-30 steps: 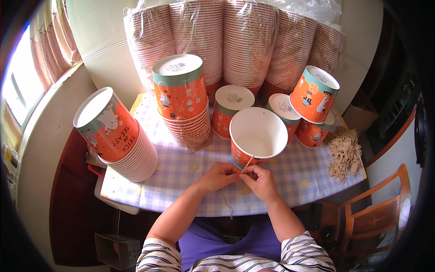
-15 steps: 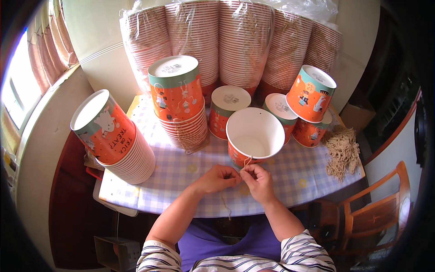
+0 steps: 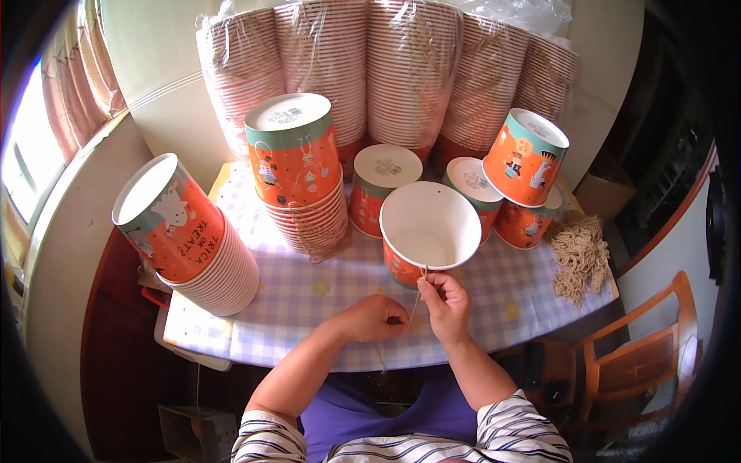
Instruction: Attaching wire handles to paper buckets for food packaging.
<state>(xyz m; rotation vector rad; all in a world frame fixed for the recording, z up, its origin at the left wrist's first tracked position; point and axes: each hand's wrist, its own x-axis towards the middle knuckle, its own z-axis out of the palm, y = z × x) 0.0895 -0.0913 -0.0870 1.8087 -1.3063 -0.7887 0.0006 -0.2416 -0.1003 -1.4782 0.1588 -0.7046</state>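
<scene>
Bare checked cloth (image 3: 309,297) left of hands, open bucket (image 3: 429,231) blocking ahead, cup stacks (image 3: 305,181) behind

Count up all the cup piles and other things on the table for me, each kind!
Wrapped cup stacks: 5
Tall unwrapped stacks: 2
Bottom-up cups: 4
Open cup: 1
Loose string at that cup: 1
String bundle: 1
Total: 14

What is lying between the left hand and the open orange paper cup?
In the head view, only a thin pale string, running from left hand to open orange paper cup.
</scene>
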